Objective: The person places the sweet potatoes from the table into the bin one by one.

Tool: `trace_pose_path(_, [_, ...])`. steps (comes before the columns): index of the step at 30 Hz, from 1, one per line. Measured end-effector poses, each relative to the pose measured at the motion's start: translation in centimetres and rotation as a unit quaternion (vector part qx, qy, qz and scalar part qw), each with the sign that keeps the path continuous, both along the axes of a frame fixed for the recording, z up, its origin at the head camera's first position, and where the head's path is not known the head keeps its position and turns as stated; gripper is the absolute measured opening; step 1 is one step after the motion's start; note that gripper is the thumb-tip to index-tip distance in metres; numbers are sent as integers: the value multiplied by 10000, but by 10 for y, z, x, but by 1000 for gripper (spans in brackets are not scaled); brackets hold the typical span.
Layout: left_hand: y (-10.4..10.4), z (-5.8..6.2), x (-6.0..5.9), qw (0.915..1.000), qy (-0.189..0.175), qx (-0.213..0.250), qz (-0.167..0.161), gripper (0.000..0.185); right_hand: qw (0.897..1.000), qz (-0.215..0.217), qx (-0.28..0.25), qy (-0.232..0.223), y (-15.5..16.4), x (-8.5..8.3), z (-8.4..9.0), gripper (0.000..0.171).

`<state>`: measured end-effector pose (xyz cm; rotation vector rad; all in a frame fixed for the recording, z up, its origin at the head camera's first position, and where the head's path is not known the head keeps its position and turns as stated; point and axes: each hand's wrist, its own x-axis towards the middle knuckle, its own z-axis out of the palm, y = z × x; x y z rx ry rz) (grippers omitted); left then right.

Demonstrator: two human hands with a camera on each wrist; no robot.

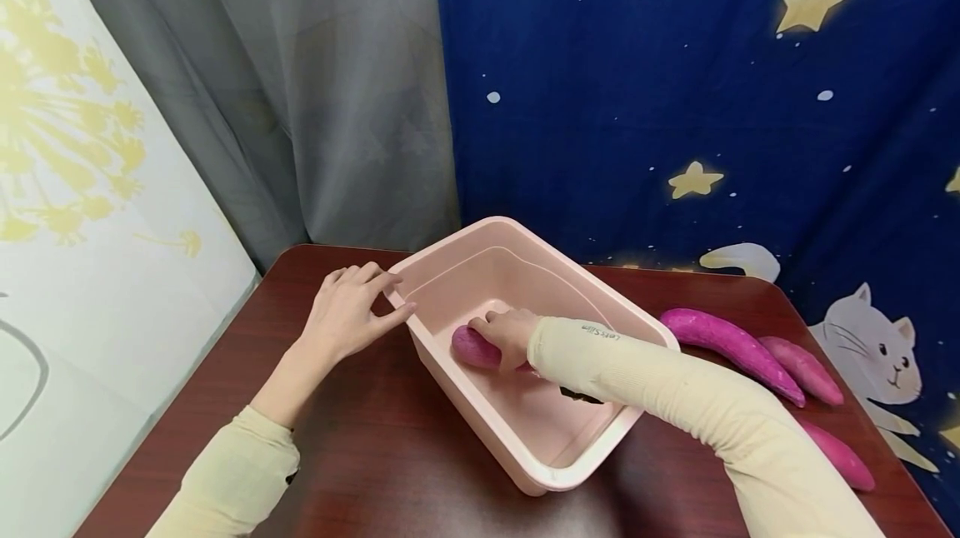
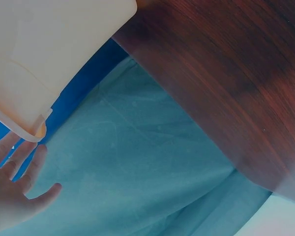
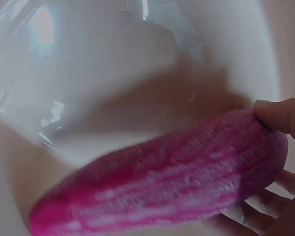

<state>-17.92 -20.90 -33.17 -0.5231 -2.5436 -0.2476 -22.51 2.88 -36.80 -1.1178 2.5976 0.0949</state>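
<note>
A: Right hand [image 1: 504, 336], what's it doing?

B: It's inside the pink tub [image 1: 607, 305], fingers curled round one end of a purple sweet potato [image 1: 474, 347]. In the right wrist view, fingertips [image 3: 280, 115] wrap the potato's fat end and the rest sticks out away from the palm, w/ the tub's glossy inner wall behind it.

A: Is the potato touching the tub floor?

B: Can't tell. It sits low, near the tub wall on the side toward the left hand, but contact isn't clear (the wrist view is blurry there).

A: And the left hand [image 1: 351, 315]?

B: Outside the tub, fingers straight and spread, holding nothing. Fingertips sit at the tub's corner rim, thumb against the outer wall just below. In the left wrist view, the rim corner is right above the fingers [image 2: 20, 151].

A: What's everything sitting on?

B: A dark red-brown wood counter [image 1: 360, 438]. The tub sits diagonally on it, between the two forearms.

A: Anything else nearby?

B: Three more sweet potatoes [image 1: 738, 346] lie on the counter beyond the right forearm, outside the tub, well apart from that hand. Two lie side by side, the third nearer the elbow, partly hidden by the cream sleeve [image 1: 675, 392].

A: Backdrop?

B: A blue cloth w/ stars and a cat [image 1: 675, 88], and a grey curtain [image 1: 315, 105] beyond the left hand.
</note>
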Motion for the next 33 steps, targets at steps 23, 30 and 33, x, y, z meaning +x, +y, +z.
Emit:
trace_pose_path(23, [2, -1, 2, 9999, -110, 29, -5, 44, 9989, 324, 290, -146, 1, 0, 8, 68])
trace_pose_path(30, [0, 0, 2, 10000, -81, 42, 12, 43, 9974, 539, 387, 276, 3, -6, 23, 64])
trace_pose_path(33, [0, 1, 2, 10000, -91, 37, 0, 44, 9968, 577, 392, 401, 5, -9, 30, 61])
